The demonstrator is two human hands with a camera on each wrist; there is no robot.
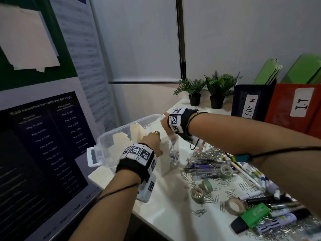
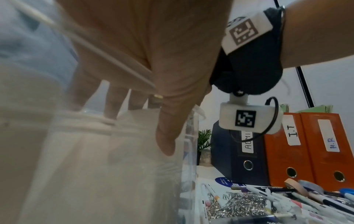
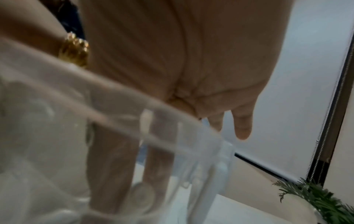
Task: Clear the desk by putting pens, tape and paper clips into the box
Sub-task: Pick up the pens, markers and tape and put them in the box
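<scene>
A clear plastic box [image 1: 111, 136] with white dividers inside is tilted at the white desk's [image 1: 166, 213] left end. My left hand [image 1: 153, 142] grips its near rim, fingers inside the box [image 2: 86, 166] and thumb [image 2: 165, 139] outside. My right hand [image 1: 165, 125] grips the rim further back, its fingers [image 3: 113, 159] showing through the clear wall [image 3: 47, 136]. Pens [image 1: 205, 169], tape rolls [image 1: 226, 171] [image 1: 197, 194] [image 1: 234, 206] and loose paper clips [image 1: 224, 193] lie spread on the desk to the right. A few items show blurred inside the box.
Two potted plants [image 1: 194, 96] stand at the back, beside a dark ADMIN binder [image 1: 250, 103] and an orange I.T binder [image 1: 295, 108]. A green highlighter [image 1: 251, 216] lies near the front right. A poster board [image 1: 43, 145] stands close on the left.
</scene>
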